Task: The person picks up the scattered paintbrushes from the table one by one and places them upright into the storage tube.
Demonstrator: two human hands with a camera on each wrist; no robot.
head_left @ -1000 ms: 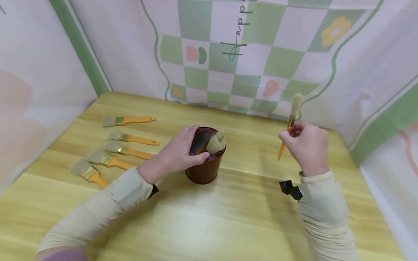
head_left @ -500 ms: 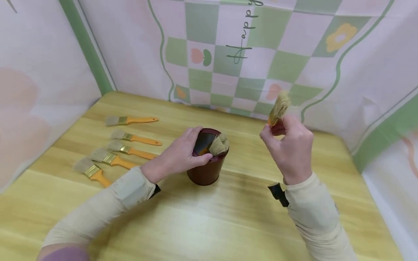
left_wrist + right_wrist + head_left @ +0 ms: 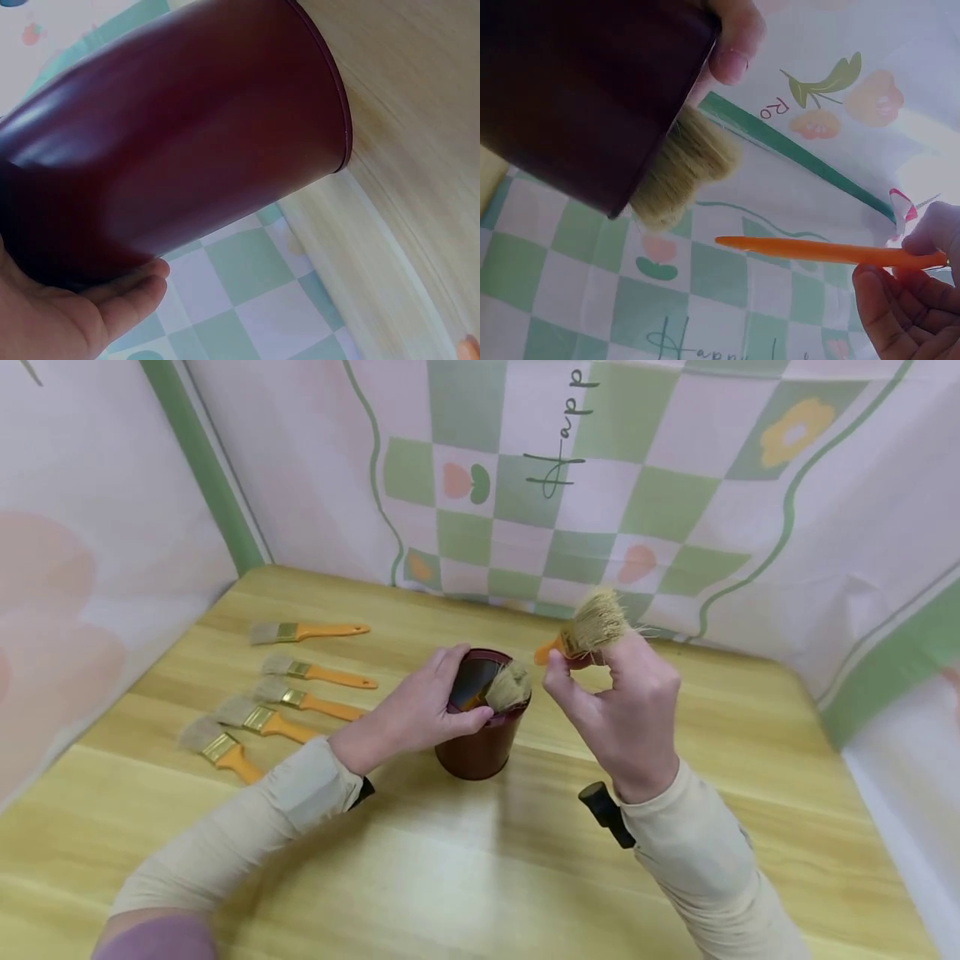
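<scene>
A dark red-brown bucket [image 3: 480, 752] stands on the wooden table. My left hand [image 3: 420, 706] grips its rim from the left, thumb on the near side; in the left wrist view the fingers [image 3: 139, 296] curl against its wall. Inside leans a paintbrush [image 3: 510, 687], its pale bristles up at the rim and its handle mostly hidden. To the right of the bucket and above the table, my right hand [image 3: 618, 710] pinches another paintbrush [image 3: 596, 622], bristles up and to the right. In the right wrist view its orange handle [image 3: 802, 249] points toward the bucket.
Several orange-handled paintbrushes lie on the table at the left, among them a far brush [image 3: 330, 631] and a near brush [image 3: 225, 752]. A patterned cloth [image 3: 517, 543] hangs behind the table's back edge. Black cameras sit at both wrists, such as the right camera [image 3: 606, 814].
My right hand has moved left toward the bucket, and its paintbrush has turned from upright to tilted, handle toward the bucket. My left hand keeps its grip on the rim.
</scene>
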